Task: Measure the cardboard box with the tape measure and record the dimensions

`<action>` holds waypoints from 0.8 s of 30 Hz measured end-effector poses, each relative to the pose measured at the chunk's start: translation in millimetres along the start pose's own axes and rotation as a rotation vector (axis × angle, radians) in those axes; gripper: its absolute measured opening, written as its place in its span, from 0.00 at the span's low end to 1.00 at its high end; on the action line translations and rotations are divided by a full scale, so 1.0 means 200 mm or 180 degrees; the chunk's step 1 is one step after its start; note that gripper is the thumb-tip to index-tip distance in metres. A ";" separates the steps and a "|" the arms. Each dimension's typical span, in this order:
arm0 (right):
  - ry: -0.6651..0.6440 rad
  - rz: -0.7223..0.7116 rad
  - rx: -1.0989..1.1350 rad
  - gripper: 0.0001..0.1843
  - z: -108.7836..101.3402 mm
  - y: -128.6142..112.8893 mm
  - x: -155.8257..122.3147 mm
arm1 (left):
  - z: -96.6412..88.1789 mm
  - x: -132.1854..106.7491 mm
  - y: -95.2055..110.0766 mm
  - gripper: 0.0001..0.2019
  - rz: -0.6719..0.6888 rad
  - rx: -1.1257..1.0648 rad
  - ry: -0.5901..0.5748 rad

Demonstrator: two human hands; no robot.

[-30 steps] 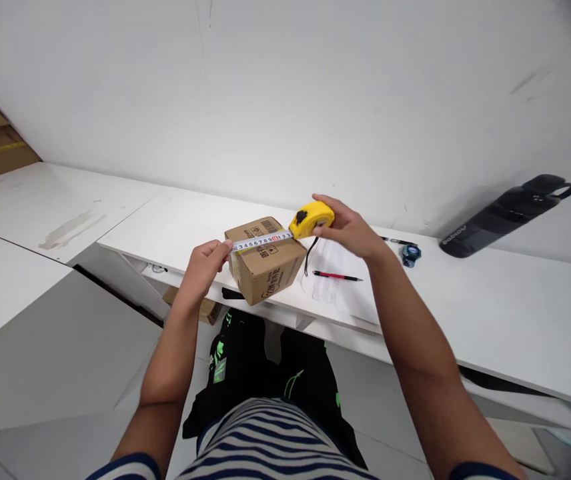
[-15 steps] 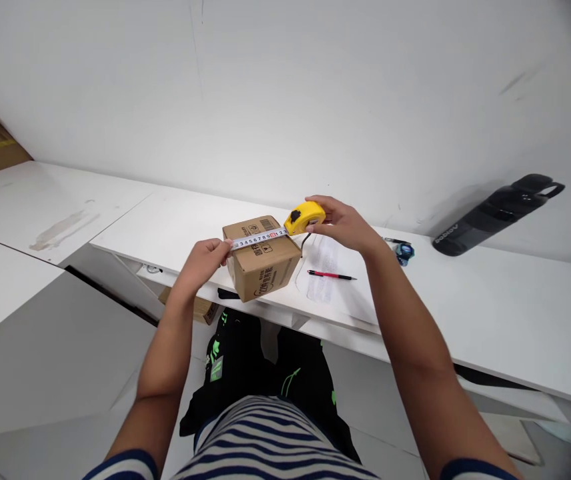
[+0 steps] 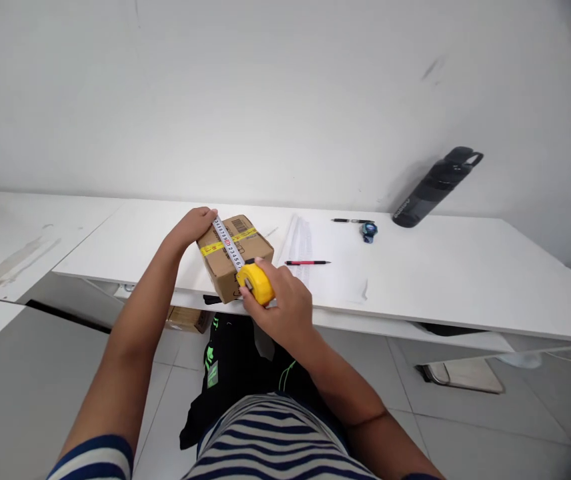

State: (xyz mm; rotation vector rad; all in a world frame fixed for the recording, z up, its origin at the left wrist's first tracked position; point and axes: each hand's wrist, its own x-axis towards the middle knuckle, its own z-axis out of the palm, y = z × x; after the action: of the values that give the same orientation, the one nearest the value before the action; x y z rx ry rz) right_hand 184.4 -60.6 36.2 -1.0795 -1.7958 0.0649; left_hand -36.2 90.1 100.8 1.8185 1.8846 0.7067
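Note:
A brown cardboard box (image 3: 260, 248) with a strip of yellow tape across its top stands near the front edge of the white table. Across the box top, from the far left to the near right, runs the white blade of a yellow tape measure (image 3: 257, 283). My right hand (image 3: 285, 310) is wrapped round the yellow case at the box's near side. At the far left edge of the box, my left hand (image 3: 194, 225) is closed on the blade's end, its thumb and fingertips partly hiding that end.
On the white table (image 3: 440, 280), papers (image 3: 338, 280) lie right of the box, with a red pen (image 3: 308, 263) on them. Behind are a black pen (image 3: 352, 221), a blue stopwatch-like item (image 3: 368, 232) and a dark bottle (image 3: 435, 190) near the wall. A carton (image 3: 188, 319) is below.
The tape measure has turned from lying sideways across the box to running front to back. My right hand came down toward me, and more blade is out. The box's taped top now shows.

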 end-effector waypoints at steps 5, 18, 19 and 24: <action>-0.0501 0.0162 -0.0003 0.34 0.09 0.02 0.11 | 0.03 -0.08 0.07 0.19 -0.0082 0.1186 0.0264; -0.0171 0.0030 0.0151 0.32 0.10 0.05 0.06 | 0.08 -0.17 0.10 0.21 0.0415 0.1516 0.0940; -0.0119 -0.0002 0.0115 0.33 0.11 0.06 0.04 | 0.07 -0.19 0.11 0.20 0.0463 0.1317 0.0997; 0.0314 -0.0054 0.0185 0.40 0.16 0.14 -0.04 | 0.06 -0.43 0.22 0.14 0.0903 0.0544 0.1000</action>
State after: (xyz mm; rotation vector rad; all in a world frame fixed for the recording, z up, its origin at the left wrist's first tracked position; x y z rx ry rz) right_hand 177.7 -35.7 1.3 -1.0090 -1.7044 0.0524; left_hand 10.0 6.1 116.1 2.2216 1.9471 1.0063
